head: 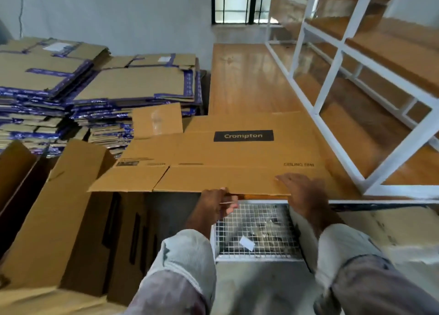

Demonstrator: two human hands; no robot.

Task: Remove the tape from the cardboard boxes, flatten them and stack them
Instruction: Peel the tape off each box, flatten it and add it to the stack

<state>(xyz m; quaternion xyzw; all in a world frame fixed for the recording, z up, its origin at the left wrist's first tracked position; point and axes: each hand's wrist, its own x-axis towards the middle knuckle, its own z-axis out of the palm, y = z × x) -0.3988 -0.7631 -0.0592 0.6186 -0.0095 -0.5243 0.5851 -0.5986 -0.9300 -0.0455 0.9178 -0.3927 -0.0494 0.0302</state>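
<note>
A flattened brown "Crompton" ceiling fan box (225, 153) lies on the wooden table (249, 81), its left end hanging over the table's edge. My left hand (217, 204) has curled fingers at the box's near edge and pinches a thin strip, perhaps tape. My right hand (301, 191) rests flat on the box's near right flap with fingers spread. One far flap (156, 119) sticks up with clear tape on it.
Tall stacks of flattened boxes with blue tape (95, 96) stand at the left. Open brown boxes (59, 219) stand at the near left. A white wire basket (256, 231) sits below the table edge. A white shelf frame (332, 81) stands on the table's right.
</note>
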